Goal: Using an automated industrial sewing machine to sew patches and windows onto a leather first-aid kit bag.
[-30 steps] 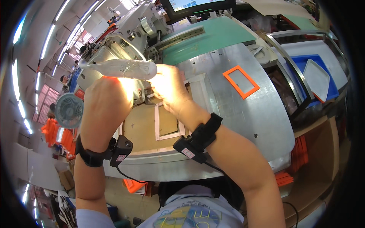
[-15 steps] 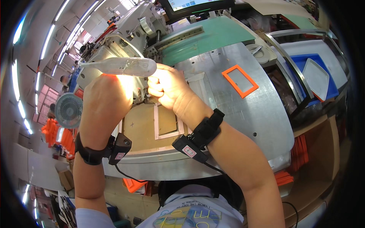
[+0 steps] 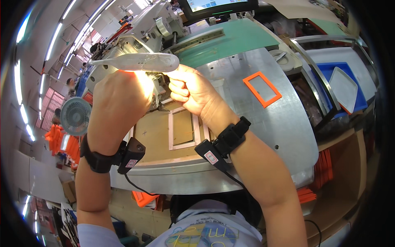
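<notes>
Both my hands are raised by the head of a sewing-type machine point(image 3: 161, 31), beneath a long pale work lamp point(image 3: 138, 62). My left hand point(image 3: 120, 94) shows its back, bent at the wrist; the lamp and bright glare hide its fingers. My right hand point(image 3: 192, 89) is closed, fingers curled and the thumb side up against the lamp's end. Whatever it pinches, if anything, is hidden. Below the hands lies a brown template board point(image 3: 154, 138) with a pale pink strip frame point(image 3: 184, 145) on it. To the right, an orange rectangular frame point(image 3: 274, 100) rests on the metal table point(image 3: 255, 136).
A green sheet point(image 3: 242, 35) covers the table's far part, below a monitor point(image 3: 214, 5). At right, a metal-railed stand holds a blue tray point(image 3: 358, 96) with a white tray point(image 3: 343, 88). Orange pieces point(image 3: 324, 166) fill a shelf underneath. A fan point(image 3: 75, 116) stands left.
Both hands have shifted slightly right beside the machine head. The lamp sits higher and further right in view, and the whole view has moved a little. The orange frame lies as before.
</notes>
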The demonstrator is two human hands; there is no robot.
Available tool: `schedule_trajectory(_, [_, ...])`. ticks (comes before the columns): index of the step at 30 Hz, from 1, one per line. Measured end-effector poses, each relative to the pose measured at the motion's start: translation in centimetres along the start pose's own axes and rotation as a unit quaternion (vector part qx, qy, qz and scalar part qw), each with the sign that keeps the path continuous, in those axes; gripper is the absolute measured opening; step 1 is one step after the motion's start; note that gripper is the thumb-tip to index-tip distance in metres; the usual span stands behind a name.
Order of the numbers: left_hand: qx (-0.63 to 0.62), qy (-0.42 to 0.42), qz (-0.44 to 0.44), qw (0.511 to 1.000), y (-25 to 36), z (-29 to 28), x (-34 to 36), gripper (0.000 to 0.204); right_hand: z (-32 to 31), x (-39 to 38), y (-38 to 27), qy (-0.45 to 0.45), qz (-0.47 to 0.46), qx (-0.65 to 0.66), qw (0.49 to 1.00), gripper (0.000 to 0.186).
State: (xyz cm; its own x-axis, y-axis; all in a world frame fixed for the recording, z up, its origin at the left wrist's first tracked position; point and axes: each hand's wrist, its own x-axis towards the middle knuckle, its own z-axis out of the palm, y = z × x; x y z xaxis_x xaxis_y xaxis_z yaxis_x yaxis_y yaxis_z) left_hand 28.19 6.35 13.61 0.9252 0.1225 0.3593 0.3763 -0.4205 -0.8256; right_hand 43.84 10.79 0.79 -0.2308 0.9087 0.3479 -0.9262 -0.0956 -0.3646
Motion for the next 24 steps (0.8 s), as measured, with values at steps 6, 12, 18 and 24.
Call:
schedule_trajectory(6, [-0.038, -0.012, 0.000, 0.999, -0.3, 0.1, 0.1, 0.015, -0.8, 0.0, -0.4, -0.030, 0.003, 0.029, 0.999, 0.009])
schedule_trajectory(12, [-0.088, 0.030, -0.064, 0.994, 0.4, 0.1, -0.2, 0.011, -0.2, -0.6, -1.3, -0.010, 0.000, -0.056, 0.998, 0.005])
schedule_trajectory(18, [-0.443, -0.082, -0.387, 0.805, 4.7, -0.1, -0.5, 0.015, -0.5, -1.2, -3.6, -0.062, 0.066, -0.218, 0.972, 0.010])
schedule_trajectory(24, [-0.776, 0.063, -0.551, 0.301, 9.2, 2.1, 0.3, 0.030, 1.2, -1.7, -5.2, -0.023, 0.046, -0.365, 0.930, 0.011])
